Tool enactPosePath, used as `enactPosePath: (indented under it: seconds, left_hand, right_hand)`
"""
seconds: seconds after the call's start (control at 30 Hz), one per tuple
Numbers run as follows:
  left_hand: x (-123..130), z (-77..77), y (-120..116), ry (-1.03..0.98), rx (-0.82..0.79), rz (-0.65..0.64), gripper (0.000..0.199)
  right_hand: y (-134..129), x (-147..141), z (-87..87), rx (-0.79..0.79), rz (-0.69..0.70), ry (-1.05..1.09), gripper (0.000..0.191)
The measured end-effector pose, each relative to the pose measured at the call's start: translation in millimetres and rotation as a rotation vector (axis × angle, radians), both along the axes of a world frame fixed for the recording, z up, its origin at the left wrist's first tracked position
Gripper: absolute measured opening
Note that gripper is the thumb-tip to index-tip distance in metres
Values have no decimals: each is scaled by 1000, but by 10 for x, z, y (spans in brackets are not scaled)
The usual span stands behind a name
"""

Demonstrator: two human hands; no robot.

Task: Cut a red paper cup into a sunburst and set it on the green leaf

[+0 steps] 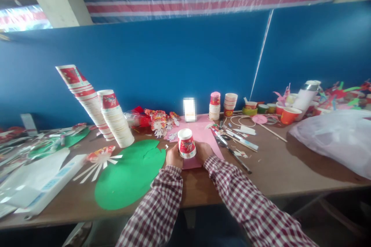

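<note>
A red and white paper cup (187, 144) is held upside down over a pink sheet (207, 135), near the middle of the table. My left hand (174, 157) is closed round its left side, and my right hand (204, 152) grips the right side; the cup hides part of the fingers of both. Just beyond the cup, to the left, lie small paper cut-out figures (159, 126). A large green paper shape (130, 177) is left of my left hand. Pens and markers (239, 158) lie to the right of the pink sheet.
Two tall leaning cup stacks (116, 123) stand at the left, and two shorter cup stacks (230, 104) at the back. A cut-up cup (101, 156) with splayed strips lies left of the green paper. On the right are a white flask (307, 98) and a plastic bag (336, 139).
</note>
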State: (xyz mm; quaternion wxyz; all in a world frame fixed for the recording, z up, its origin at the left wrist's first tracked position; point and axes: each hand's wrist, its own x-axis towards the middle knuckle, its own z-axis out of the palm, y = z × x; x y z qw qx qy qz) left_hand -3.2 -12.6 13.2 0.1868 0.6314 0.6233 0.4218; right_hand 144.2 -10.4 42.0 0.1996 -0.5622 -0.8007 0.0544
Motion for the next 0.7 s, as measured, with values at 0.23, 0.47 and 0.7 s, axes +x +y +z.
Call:
enactPosePath:
  seconds: [0.23, 0.47, 0.7]
  left_hand:
    - [27, 100, -93, 119, 54, 81, 17]
    - [5, 85, -84, 180, 0, 86, 16]
    - [1, 98, -78, 185, -49, 109, 14]
  right_hand:
    - [-18, -32, 70, -41, -86, -26, 25]
    - [-51, -38, 107, -23, -88, -38, 27]
    - [-71, -15, 97, 9, -76, -48, 29]
